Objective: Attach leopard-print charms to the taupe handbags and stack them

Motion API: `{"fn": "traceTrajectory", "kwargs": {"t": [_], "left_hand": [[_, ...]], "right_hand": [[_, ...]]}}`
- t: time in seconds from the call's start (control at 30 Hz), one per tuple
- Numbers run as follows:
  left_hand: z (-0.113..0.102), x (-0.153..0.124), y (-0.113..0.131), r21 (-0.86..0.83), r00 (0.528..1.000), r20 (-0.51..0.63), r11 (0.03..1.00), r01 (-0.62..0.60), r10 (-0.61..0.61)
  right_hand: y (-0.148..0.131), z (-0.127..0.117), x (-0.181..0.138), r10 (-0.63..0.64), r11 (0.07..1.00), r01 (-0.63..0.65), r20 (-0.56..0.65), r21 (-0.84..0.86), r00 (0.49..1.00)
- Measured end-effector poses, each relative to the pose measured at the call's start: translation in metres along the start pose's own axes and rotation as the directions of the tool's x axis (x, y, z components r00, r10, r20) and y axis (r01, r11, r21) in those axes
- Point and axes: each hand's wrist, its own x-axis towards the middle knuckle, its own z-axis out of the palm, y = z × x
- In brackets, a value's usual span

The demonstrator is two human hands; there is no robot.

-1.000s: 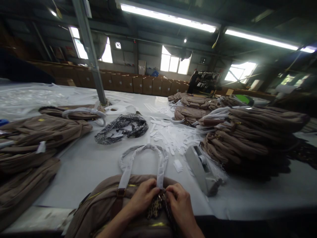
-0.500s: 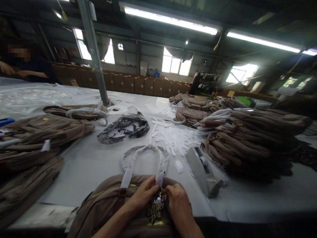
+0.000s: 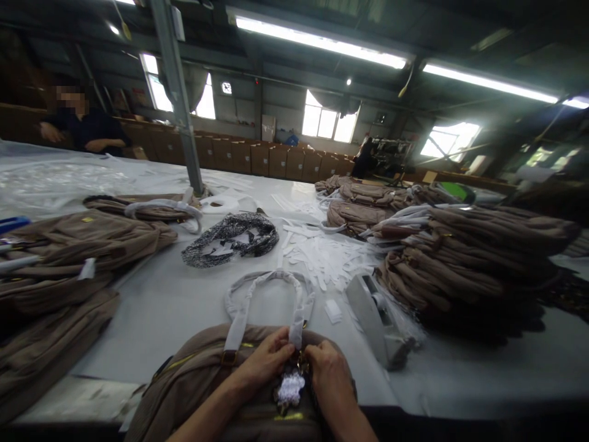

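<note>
A brown fabric handbag lies at the near edge, with handles wrapped in white material standing up from it. My left hand is closed at the base of the right handle leg, thumb and fingers pinched there. Beside it, my right hand pinches the gold metal clasp, partly hidden by the fingers. Below the clasp hangs a bag charm with a bright, pale, shiny face, lying against the bag front.
A grey tape dispenser stands right of the bag, near a small white card stack. Piled brown bags rise at right; more bags lie left. A black-and-white bundle and white strips lie beyond. A person sits far left.
The charm showed a leopard-spotted face before and now shows a pale, shiny one. My right hand has shifted very slightly left. The far person appears farther right in view.
</note>
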Motion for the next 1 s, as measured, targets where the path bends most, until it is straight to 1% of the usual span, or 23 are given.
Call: {"fn": "traceTrajectory", "kwargs": {"t": [0.1,0.2,0.33,0.43,0.57,0.63,0.73,0.8,0.9,1.0], "left_hand": [[0.001,0.0,0.002,0.003,0.997,-0.021,0.998,-0.07,0.07],[0.002,-0.001,0.005,0.014,0.996,-0.024,0.997,-0.081,0.081],[0.002,0.0,0.002,0.018,0.998,-0.024,0.998,-0.056,0.057],[0.001,0.002,-0.001,0.036,0.998,-0.041,0.999,-0.037,0.039],[0.001,0.005,-0.002,0.099,0.995,-0.101,0.995,-0.018,0.028],[0.0,0.006,-0.003,0.139,0.989,-0.147,0.99,0.0,0.021],[-0.001,0.006,-0.006,0.193,0.975,-0.221,0.98,0.055,-0.011],[-0.001,0.003,-0.006,0.225,0.969,-0.243,0.97,0.094,-0.038],[-0.002,-0.006,-0.001,0.291,0.973,-0.223,0.948,0.13,-0.065],[0.001,-0.018,0.011,0.376,0.978,-0.203,0.92,0.112,-0.036]], "right_hand": [[-0.001,0.002,-0.002,0.012,0.999,-0.012,-0.007,-0.039,1.0],[-0.001,0.002,-0.001,-0.018,1.0,0.018,-0.039,0.004,0.999],[0.003,0.002,0.004,-0.107,0.983,0.115,-0.063,0.145,0.992],[0.007,0.003,0.006,-0.128,0.949,0.141,-0.066,0.282,0.99],[0.008,0.002,0.003,-0.116,0.85,0.139,-0.077,0.508,0.99],[0.006,0.001,-0.001,-0.107,0.801,0.134,-0.081,0.583,0.991],[0.001,0.0,-0.006,-0.107,0.771,0.144,-0.096,0.62,0.99],[-0.001,0.002,-0.008,-0.122,0.767,0.169,-0.117,0.619,0.986],[-0.001,0.007,-0.009,-0.126,0.762,0.181,-0.132,0.622,0.983],[0.001,0.011,-0.01,-0.11,0.763,0.171,-0.135,0.623,0.985]]}}
